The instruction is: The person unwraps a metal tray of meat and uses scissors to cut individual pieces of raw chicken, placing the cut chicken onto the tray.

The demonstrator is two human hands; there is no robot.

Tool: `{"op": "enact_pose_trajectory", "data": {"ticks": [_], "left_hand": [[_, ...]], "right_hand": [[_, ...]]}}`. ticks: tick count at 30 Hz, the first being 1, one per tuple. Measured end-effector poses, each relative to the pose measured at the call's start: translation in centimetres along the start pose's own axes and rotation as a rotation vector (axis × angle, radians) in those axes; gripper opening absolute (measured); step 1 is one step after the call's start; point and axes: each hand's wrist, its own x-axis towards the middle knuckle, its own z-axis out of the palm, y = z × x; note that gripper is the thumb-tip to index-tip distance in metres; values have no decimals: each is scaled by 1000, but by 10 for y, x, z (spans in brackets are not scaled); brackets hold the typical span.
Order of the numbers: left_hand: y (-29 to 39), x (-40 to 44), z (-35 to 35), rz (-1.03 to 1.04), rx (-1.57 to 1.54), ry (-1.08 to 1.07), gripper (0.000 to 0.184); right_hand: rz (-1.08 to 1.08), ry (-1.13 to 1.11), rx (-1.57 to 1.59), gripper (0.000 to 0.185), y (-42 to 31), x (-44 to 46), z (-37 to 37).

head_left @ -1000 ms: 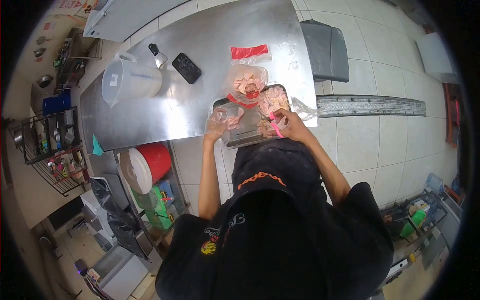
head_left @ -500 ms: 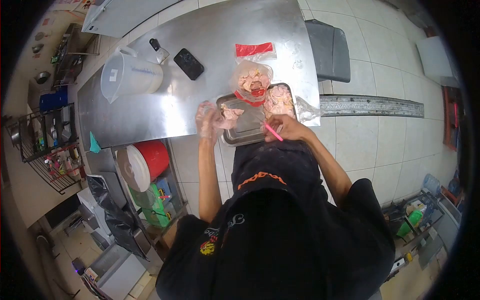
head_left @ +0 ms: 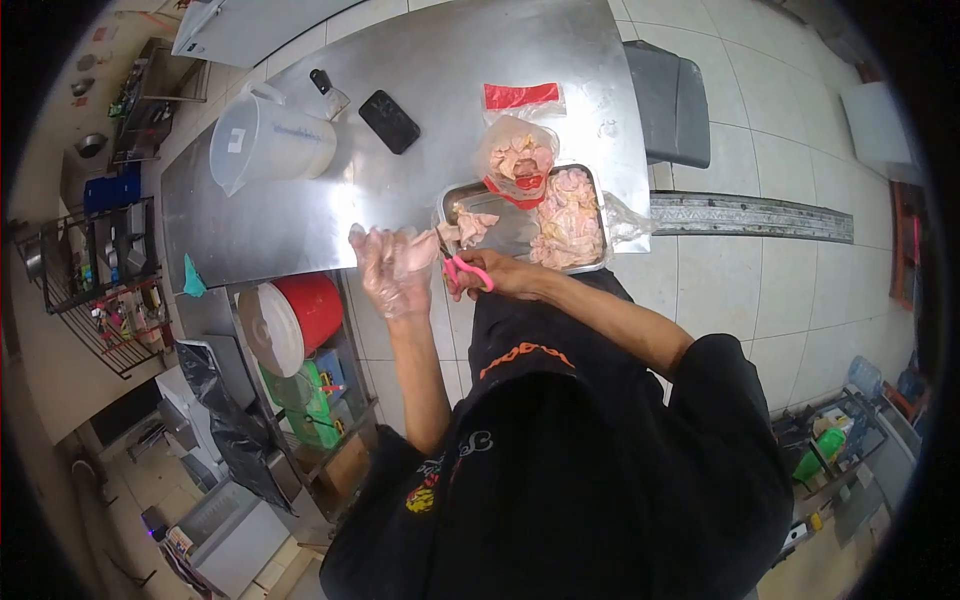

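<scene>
My left hand (head_left: pixel 382 268), in a clear plastic glove, is closed on a piece of raw chicken (head_left: pixel 422 252) at the left edge of a metal tray (head_left: pixel 449 192). Pink-handled scissors (head_left: pixel 466 270) are in my right hand (head_left: pixel 508 275). Their blades point up and left, against the meat beside my left hand; whether they are closed cannot be made out. Cut pieces (head_left: pixel 473 228) lie in the left part of the tray, and a larger pile of raw chicken (head_left: pixel 570 222) fills its right side. An open plastic bag of chicken (head_left: pixel 518 158) rests at the tray's far edge.
On the steel table (head_left: pixel 420 50) stand a large measuring jug (head_left: pixel 270 145), a black phone (head_left: pixel 390 122) and a black-handled tool (head_left: pixel 322 82). A red-and-clear wrapper (head_left: pixel 522 97) lies behind the bag. Below the table's left side is a red bucket (head_left: pixel 308 315).
My right hand has moved left with the scissors, from the tray's front to the meat by my left hand. My left hand has shifted slightly left with its piece. The camera view has shifted a little.
</scene>
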Motion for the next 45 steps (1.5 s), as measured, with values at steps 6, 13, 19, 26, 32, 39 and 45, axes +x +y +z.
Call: {"op": "enact_pose_trajectory", "data": {"ticks": [6,13,19,26,32,39,45], "left_hand": [[16,-8,-38,78,126,118,29],[8,-14,-8,-15,230,-388,78],[-23,-4,-44,-162,368,-395,37],[-38,3,-41,10,1159,-524,31],[-49,9,-68,226,1231,-780,34],[-42,-1,-50,50,1231,-525,39],[-48,4,-61,216,1625,-844,24]], "right_hand": [[-197,112,-129,41,-5,11,12],[-111,203,-397,44,-46,-8,35],[-97,323,-409,38,-56,-24,37],[-157,472,-195,28,-36,-36,31],[-141,445,-105,25,-27,-40,16],[-107,431,-234,24,-38,-41,8],[-208,497,-102,27,-38,-43,6]]}}
